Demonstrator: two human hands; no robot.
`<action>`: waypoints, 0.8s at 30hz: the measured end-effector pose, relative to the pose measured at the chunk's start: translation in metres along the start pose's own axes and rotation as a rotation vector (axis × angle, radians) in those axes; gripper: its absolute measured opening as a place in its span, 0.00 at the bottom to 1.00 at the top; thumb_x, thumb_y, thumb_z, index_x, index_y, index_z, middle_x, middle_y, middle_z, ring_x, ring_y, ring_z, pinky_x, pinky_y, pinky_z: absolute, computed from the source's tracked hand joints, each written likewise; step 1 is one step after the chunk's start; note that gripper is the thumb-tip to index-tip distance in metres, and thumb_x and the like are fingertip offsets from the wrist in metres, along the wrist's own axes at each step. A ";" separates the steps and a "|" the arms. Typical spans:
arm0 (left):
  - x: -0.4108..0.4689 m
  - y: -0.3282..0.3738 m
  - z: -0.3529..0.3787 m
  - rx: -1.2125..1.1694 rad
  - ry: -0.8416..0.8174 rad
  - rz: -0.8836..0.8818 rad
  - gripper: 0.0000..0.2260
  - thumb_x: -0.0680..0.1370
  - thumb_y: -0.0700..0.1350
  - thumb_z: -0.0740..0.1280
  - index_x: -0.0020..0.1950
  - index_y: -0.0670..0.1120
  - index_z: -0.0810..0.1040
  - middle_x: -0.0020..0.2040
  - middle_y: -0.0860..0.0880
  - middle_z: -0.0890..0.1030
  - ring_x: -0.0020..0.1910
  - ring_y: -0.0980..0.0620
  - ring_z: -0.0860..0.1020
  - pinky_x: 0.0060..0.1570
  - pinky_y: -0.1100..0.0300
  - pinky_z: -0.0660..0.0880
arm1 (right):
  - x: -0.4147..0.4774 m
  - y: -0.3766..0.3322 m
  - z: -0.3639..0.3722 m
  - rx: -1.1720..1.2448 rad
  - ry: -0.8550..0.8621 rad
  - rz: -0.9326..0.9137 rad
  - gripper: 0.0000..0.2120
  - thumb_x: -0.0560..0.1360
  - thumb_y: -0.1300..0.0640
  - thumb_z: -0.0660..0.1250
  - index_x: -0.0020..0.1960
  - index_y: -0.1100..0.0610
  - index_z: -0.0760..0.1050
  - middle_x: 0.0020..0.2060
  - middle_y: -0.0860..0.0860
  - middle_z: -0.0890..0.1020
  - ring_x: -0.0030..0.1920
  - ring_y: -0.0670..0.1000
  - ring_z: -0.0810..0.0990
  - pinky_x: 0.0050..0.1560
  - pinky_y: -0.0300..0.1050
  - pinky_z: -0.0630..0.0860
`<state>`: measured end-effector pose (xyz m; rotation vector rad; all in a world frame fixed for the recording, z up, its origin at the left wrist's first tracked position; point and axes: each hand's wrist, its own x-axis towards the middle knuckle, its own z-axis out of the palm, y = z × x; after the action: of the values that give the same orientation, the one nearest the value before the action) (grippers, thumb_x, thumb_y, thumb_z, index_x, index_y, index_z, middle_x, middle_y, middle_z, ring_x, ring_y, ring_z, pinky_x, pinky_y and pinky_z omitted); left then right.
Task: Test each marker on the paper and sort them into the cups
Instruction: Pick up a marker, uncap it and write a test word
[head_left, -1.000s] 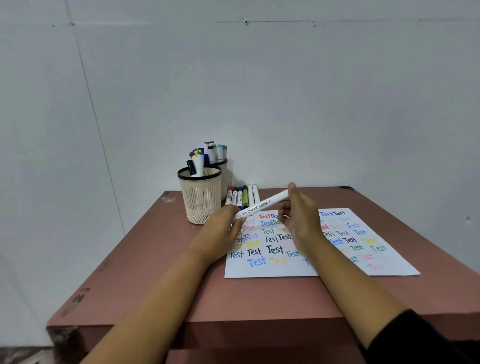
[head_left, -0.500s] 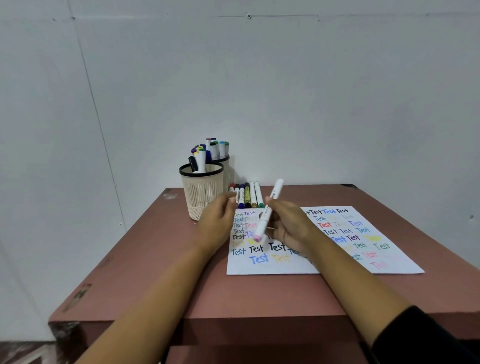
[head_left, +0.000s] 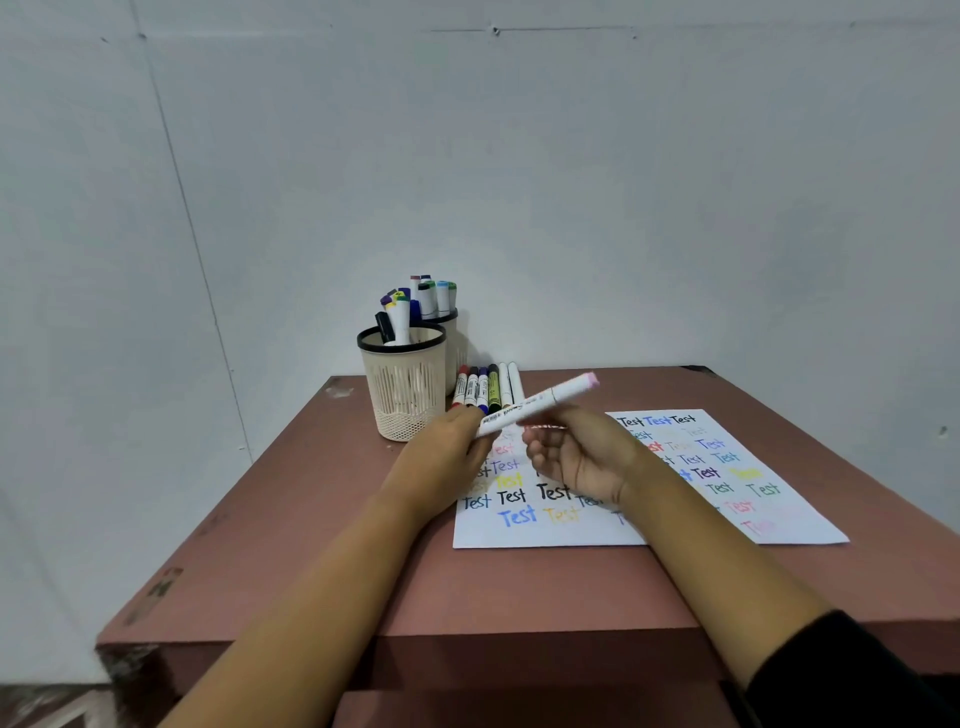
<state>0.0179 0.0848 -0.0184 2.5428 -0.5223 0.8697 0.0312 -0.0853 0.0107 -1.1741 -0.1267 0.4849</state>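
A white marker with a pink end is held level above the paper's top left, pink end pointing up and to the right. My right hand grips its middle from below. My left hand has its fingertips on the marker's left end. The white paper, covered with "Test" written in many colours, lies flat on the table. A cream mesh cup with a black rim holds a few markers. A second cup behind it holds several more. Several loose markers lie in a row beside the cups.
The reddish-brown table stands against a plain white wall. Its front edge is close to me, and its left edge drops off just left of the cups. A dark sleeve covers my right upper arm at the lower right.
The marker has swung from pointing pink end down at the paper to lying nearly level with the pink end up right. My left hand has closed in on its left end.
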 end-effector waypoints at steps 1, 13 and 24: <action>-0.001 0.001 0.001 0.004 -0.018 -0.046 0.09 0.79 0.45 0.61 0.40 0.46 0.65 0.33 0.53 0.67 0.34 0.47 0.68 0.32 0.59 0.57 | 0.000 0.000 -0.001 0.057 -0.003 -0.045 0.10 0.80 0.62 0.58 0.44 0.65 0.75 0.26 0.56 0.79 0.24 0.48 0.77 0.25 0.37 0.76; -0.003 0.010 -0.001 0.049 -0.095 -0.047 0.13 0.81 0.50 0.56 0.57 0.43 0.70 0.41 0.54 0.67 0.38 0.53 0.67 0.35 0.60 0.58 | 0.009 0.011 -0.001 -0.263 0.062 -0.314 0.08 0.75 0.56 0.69 0.45 0.61 0.76 0.29 0.50 0.75 0.28 0.44 0.72 0.26 0.35 0.68; -0.003 0.007 -0.003 0.004 -0.049 -0.112 0.15 0.78 0.56 0.60 0.60 0.49 0.72 0.34 0.52 0.72 0.38 0.46 0.75 0.35 0.57 0.66 | 0.006 0.009 0.002 -0.293 0.084 -0.404 0.08 0.77 0.56 0.66 0.41 0.59 0.75 0.28 0.49 0.73 0.27 0.43 0.71 0.28 0.35 0.67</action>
<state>0.0111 0.0808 -0.0167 2.5752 -0.3892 0.7709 0.0331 -0.0782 0.0026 -1.4104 -0.3636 0.0598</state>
